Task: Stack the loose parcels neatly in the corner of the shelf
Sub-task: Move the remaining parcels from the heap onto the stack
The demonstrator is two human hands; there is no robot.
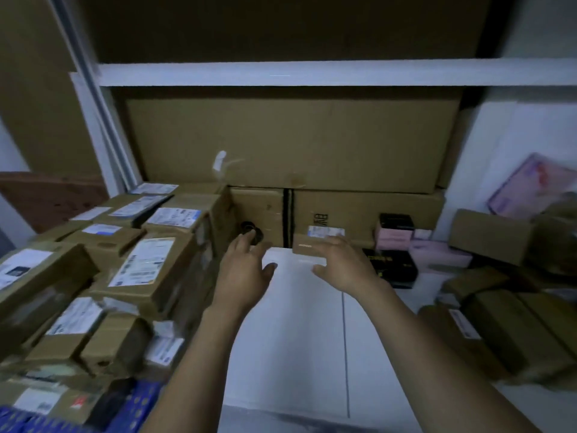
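Both my arms reach forward over a white shelf (290, 332). My left hand (243, 270) is spread, its fingertips touching a small dark round object (253, 231) at the foot of a brown carton. My right hand (340, 264) is spread too, fingers lying against a small flat brown parcel (307, 249) with a white label behind it. Labelled cardboard parcels (143, 264) are piled on the left of the shelf. More brown parcels (512, 332) lie loose on the right.
Big cartons (293, 142) fill the back of the shelf under a white upper shelf board (312, 73). Black boxes (392, 267) and pink boxes (437, 253) sit right of my right hand. A white upright post (103, 126) stands at the left.
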